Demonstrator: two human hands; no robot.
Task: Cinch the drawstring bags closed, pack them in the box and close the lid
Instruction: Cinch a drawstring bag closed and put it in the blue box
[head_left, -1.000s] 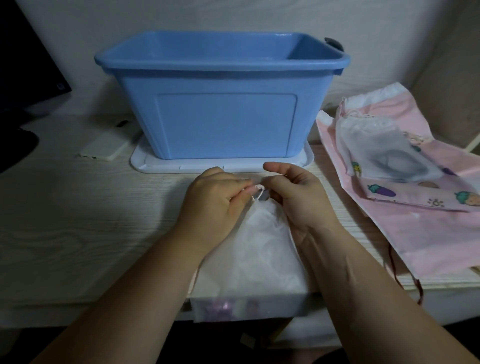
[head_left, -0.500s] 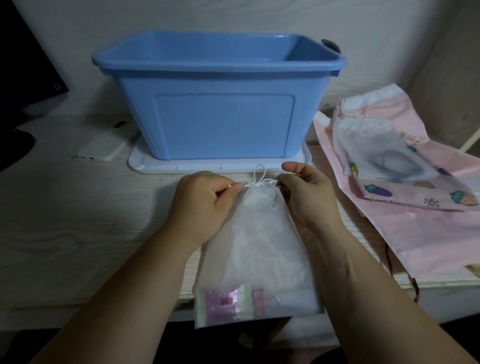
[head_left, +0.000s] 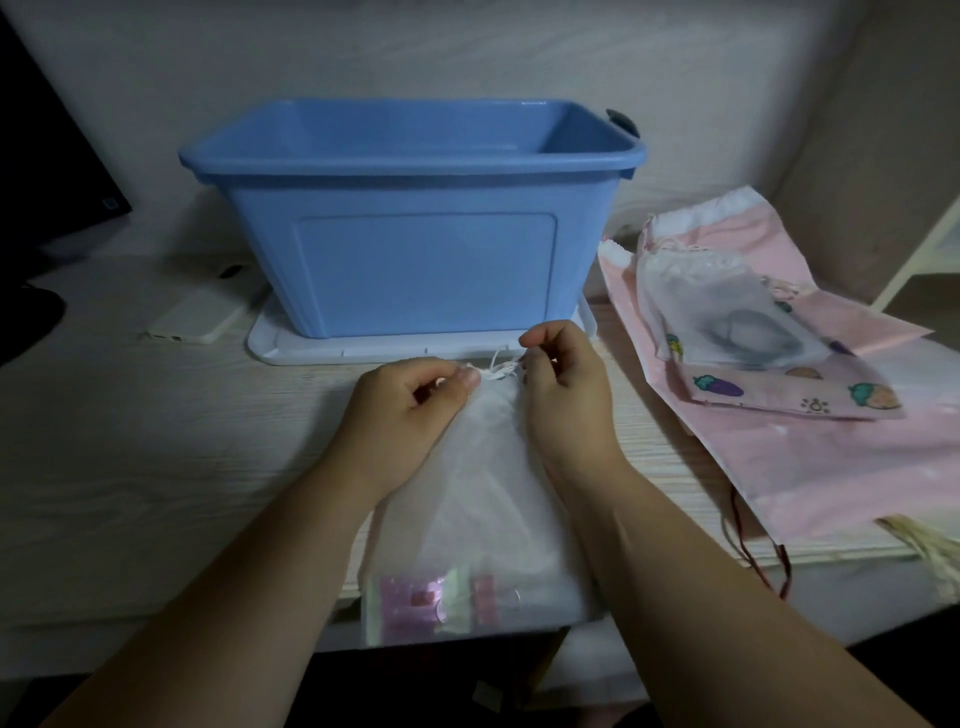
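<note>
Desk: white drawstring bag mouth between grips; left grip, right grip pinch cord.

Box blue; lid pale bluish white. Front bag sheer white, string white, pink and pale green pieces showing through. Big bag plain pink. Smaller bag pink, purple-and-green fruit prints. Top bag sheer white, grey inside. Desk pale wood grain. Phone white.

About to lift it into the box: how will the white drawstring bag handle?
Probably floppy: the white drawstring bag is thin, sheer fabric lying flat. Likely bottom-heavy, since small pink items sit at its lower end.
</note>
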